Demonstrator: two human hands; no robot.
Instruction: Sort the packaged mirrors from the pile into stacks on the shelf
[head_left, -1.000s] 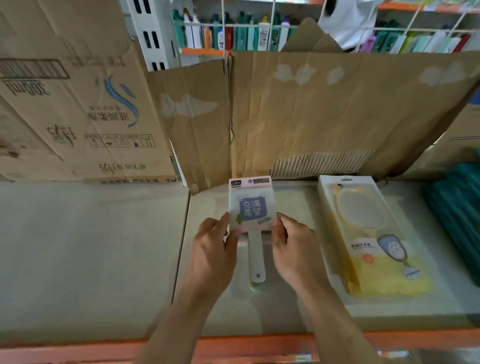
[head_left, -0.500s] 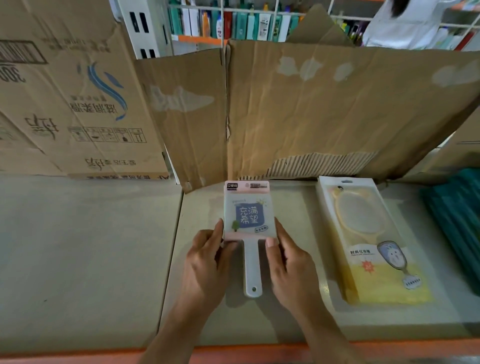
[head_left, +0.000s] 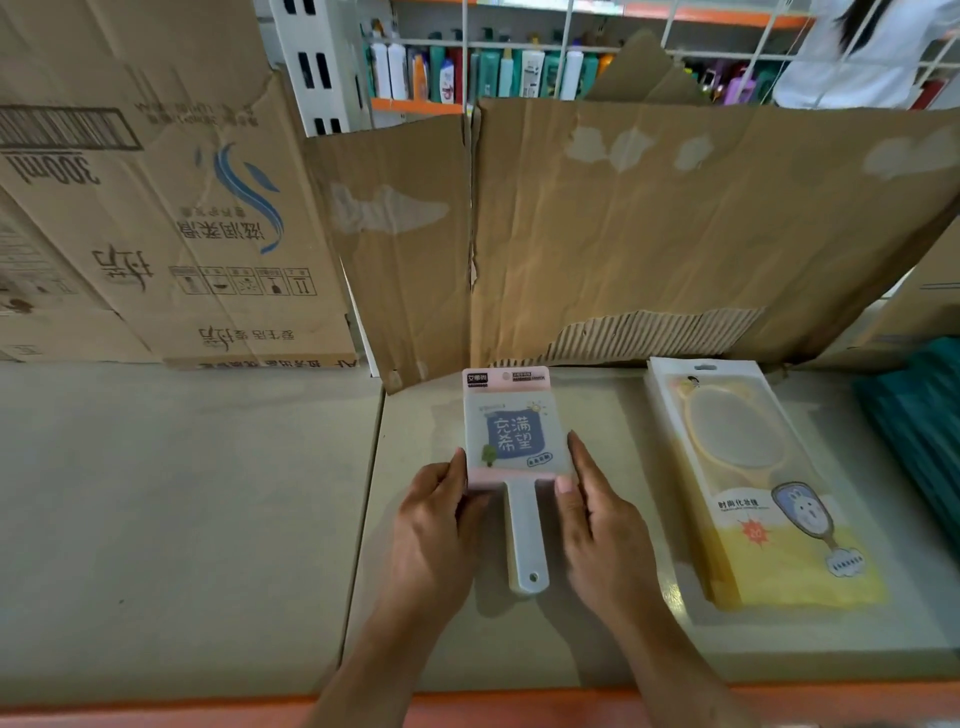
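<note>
Shelf (head_left: 182, 519): one pale surface of two boards is meeting at a seam and carrying everything.
Cardboard sheets (head_left: 675, 234): two are standing upright side by side along the back.
Printed carton (head_left: 156, 208): one is sitting at the back left, its print upside down.
Yellow packaged mirrors (head_left: 769, 493): one stack is lying right of centre; the number of packs cannot be told.
Pink packaged mirror (head_left: 511, 431): one is lying between the seam and the yellow stack, its white handle pointing toward the person; whether it is touching the shelf is unclear.
Left hand (head_left: 436, 525): is reaching forward, palm down, pinching the pack's lower left corner.
Right hand (head_left: 602, 535): is mirroring it, thumb and forefinger pinching the lower right corner.
</note>
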